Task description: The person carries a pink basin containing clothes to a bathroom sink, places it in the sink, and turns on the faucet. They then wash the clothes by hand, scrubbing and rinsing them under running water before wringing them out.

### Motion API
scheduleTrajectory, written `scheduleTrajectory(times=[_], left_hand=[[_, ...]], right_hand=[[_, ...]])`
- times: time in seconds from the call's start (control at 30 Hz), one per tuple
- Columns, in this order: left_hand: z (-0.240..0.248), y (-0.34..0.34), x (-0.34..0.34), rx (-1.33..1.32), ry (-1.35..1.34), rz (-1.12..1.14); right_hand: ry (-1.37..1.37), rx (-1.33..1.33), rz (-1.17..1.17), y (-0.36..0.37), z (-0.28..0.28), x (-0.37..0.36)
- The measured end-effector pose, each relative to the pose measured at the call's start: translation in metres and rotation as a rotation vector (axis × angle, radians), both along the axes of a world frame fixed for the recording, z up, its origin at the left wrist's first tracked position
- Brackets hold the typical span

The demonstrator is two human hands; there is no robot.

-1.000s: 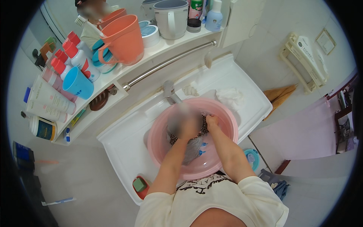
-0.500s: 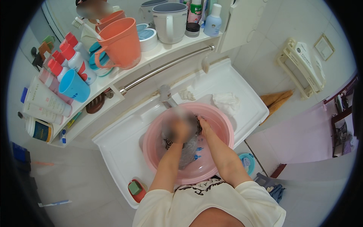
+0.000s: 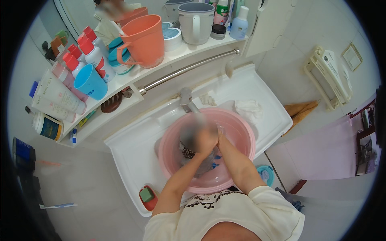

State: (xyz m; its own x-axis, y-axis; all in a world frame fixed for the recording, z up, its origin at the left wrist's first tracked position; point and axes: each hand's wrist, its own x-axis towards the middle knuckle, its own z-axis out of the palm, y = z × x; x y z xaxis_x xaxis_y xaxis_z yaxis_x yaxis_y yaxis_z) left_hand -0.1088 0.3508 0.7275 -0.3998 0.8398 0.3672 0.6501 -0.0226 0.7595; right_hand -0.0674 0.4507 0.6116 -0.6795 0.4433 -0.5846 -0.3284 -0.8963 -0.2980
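Inside a round pink basin (image 3: 246, 158), a wet grey cloth (image 3: 204, 168) lies bunched, with blue marks and a black-and-white patterned band (image 3: 187, 153). My left hand (image 3: 206, 140) is over this cloth at the basin's middle, its fingers lost in blur. Against it, on its right side, my right hand (image 3: 219, 135) comes in; its fingers are mostly hidden. A chrome faucet (image 3: 186, 99) points down at the basin just beyond my hands. Blur covers the spot below the spout, so I cannot make out how the hands grip the cloth.
The basin sits in a white sink counter (image 3: 128, 168). A red dish with green soap (image 3: 147, 195) stands front left; a white cloth (image 3: 248, 110) lies back right. Above runs a shelf with an orange mug (image 3: 142, 42), a grey mug (image 3: 196, 24) and bottles. A metal bar (image 3: 191, 71) hangs below.
My left hand has moved right and my right hand slightly left, so the two now meet over the cloth. The whole view has shifted a little.
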Motion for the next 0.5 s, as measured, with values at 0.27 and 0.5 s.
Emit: scheduleTrajectory(times=[0.27, 0.5], left_hand=[[-0.027, 0.004, -0.023, -0.034, -0.292, -0.02], [-0.038, 0.014, -0.057, -0.399, -1.804, -0.109]], right_hand=[[-0.35, 0.107, 0.058, -0.008, -0.001, -0.011], [-0.827, 0.855, 0.818, -0.003, 0.126, 0.02]])
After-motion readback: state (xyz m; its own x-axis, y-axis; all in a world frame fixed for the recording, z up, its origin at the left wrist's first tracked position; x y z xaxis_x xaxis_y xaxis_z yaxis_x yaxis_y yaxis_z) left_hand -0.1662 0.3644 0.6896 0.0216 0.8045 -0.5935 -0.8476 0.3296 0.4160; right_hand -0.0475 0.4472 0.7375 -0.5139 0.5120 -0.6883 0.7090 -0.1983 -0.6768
